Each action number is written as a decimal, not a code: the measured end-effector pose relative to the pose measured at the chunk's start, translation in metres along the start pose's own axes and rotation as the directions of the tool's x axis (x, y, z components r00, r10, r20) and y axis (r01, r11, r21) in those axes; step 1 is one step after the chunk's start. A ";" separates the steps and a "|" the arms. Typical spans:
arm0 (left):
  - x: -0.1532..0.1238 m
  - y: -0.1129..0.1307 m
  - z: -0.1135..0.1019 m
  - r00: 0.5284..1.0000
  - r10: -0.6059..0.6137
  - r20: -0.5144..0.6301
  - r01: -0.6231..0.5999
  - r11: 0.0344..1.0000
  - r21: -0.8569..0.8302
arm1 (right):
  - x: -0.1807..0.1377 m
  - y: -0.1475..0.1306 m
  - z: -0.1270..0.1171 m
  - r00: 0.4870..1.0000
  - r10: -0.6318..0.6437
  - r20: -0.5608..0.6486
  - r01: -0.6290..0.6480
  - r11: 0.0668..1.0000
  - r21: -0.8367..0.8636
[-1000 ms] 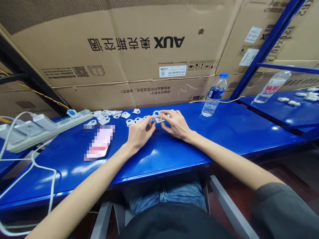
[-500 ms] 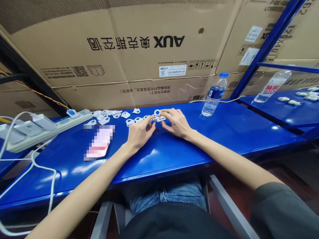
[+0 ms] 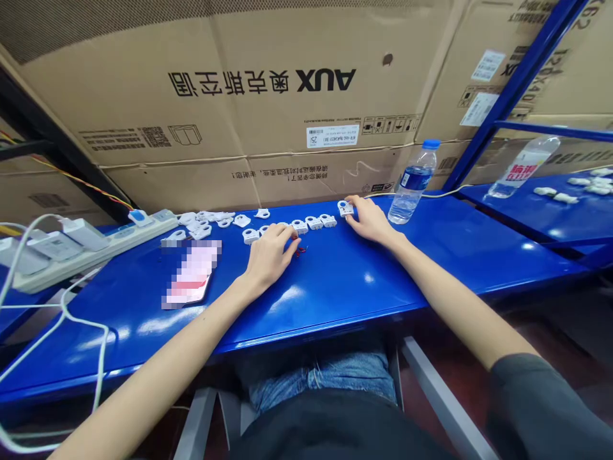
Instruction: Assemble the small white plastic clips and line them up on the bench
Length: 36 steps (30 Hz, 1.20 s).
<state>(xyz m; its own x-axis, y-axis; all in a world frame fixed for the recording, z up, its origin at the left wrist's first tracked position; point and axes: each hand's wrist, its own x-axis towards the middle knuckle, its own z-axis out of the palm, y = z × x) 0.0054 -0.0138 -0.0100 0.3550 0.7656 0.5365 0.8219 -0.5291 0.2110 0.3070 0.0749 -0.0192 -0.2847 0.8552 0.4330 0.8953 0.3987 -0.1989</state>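
My right hand pinches a white plastic piece with a ring-shaped top, at the right end of a row of similar pieces. Three white ring-topped pieces stand side by side between my hands. More of the row, such as the white piece at its left end, is partly hidden behind my left hand. The left fingers are curled together at the row; what they hold, if anything, is hidden. Small red and dark bits, perhaps wires, lie by the left thumb and fingertips.
A pile of loose white pieces lies at the back left. Nearer are a phone-like pink object, blurred over, and a power strip with chargers and cables. A water bottle stands right; cardboard boxes wall the back.
My right hand has moved right, away from my left hand, carrying a white ring-topped piece. More of the row now shows between the hands. My left hand has stayed nearly in place.
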 end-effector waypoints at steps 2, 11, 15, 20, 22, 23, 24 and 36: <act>0.000 -0.001 0.000 0.999 0.001 -0.034 -0.001 1.000 -0.002 | -0.001 0.002 0.002 0.997 0.022 0.076 -0.019 0.999 -0.034; 0.001 -0.003 0.003 0.999 0.037 -0.038 -0.036 0.999 0.023 | 0.000 0.003 0.006 0.976 0.053 0.210 -0.041 0.997 -0.059; 0.000 -0.003 0.003 0.999 0.027 -0.039 -0.026 1.000 0.011 | 0.000 0.003 0.007 0.975 0.045 0.216 -0.031 0.997 -0.067; -0.001 -0.004 0.005 0.999 0.021 -0.047 -0.022 1.000 -0.013 | -0.001 -0.003 0.005 0.982 0.033 0.185 -0.020 0.997 -0.068; -0.001 -0.003 0.005 0.999 0.008 -0.049 -0.008 1.000 -0.009 | -0.002 -0.008 0.004 0.988 0.012 0.157 -0.004 0.998 -0.055; -0.001 -0.002 0.004 0.999 -0.002 -0.048 0.002 1.000 -0.003 | -0.002 -0.011 0.003 0.989 -0.011 0.146 0.018 0.999 -0.045; -0.001 -0.002 0.004 0.999 -0.013 -0.043 0.013 1.000 0.003 | -0.003 -0.014 0.004 0.990 -0.041 0.139 0.046 0.998 -0.036; 0.001 -0.001 0.001 0.996 -0.077 -0.044 0.075 0.996 -0.056 | -0.006 -0.031 0.013 0.983 -0.135 0.126 0.137 0.990 -0.011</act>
<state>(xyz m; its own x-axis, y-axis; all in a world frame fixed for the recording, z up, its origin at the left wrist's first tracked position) 0.0057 -0.0125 -0.0108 0.2706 0.7872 0.5542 0.8198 -0.4902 0.2961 0.2763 0.0619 -0.0265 -0.4439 0.8284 0.3417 0.8512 0.5089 -0.1281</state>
